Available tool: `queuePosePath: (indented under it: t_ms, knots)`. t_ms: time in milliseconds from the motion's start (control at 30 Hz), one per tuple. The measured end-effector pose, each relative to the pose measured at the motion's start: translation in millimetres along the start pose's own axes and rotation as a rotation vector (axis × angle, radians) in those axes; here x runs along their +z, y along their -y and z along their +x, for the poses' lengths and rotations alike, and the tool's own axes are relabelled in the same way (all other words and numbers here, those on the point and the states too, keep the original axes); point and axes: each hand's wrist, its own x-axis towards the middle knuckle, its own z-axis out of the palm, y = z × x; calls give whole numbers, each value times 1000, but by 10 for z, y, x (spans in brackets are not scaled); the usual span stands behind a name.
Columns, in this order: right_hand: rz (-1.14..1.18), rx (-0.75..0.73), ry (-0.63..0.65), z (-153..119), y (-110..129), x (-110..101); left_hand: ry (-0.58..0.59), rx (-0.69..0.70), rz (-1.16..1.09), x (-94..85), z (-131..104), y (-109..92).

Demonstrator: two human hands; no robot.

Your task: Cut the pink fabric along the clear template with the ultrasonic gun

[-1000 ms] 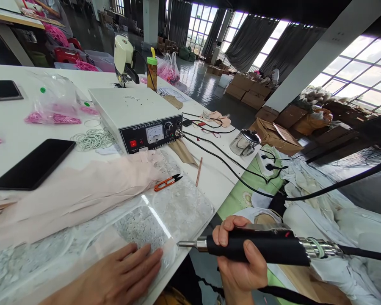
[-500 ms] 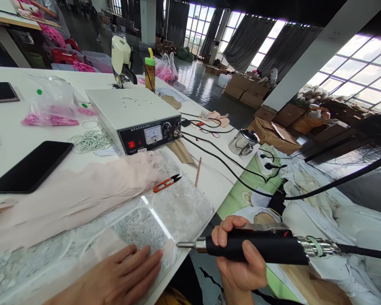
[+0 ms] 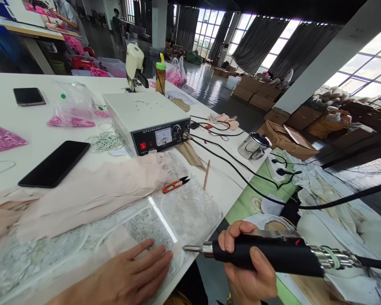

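Right hand grips black tool; left hand lies on fabric.

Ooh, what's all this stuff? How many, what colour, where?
handheld tool: one, mostly black, lower right
mat: one, grey marbled, on table
fabric: uncounted, pale pink, lower left
snips: one, orange, on mat
phones: two, black, table's left
control box: one, white, table's middle
bands: many, pale, beside control box
bags: several, pinkish, upper left
bottle: one, green-lidded, behind control box
jug: one, clear, table's right
cartons: several, brown, floor
left hand: one, bare, over mat
right hand: one, bare, holding handheld tool
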Motion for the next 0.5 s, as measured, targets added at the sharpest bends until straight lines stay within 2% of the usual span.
queuePosePath:
  t_ms: [233, 367, 500]
  knots:
    - [-61, -15, -54, -3, 17, 86, 25, 35, 19, -45, 41, 30]
    - [-61, -17, -64, -4, 18, 54, 11, 62, 28, -82, 35, 64]
    - [-42, -16, -43, -5, 22, -4, -30, 77, -18, -44, -8, 83]
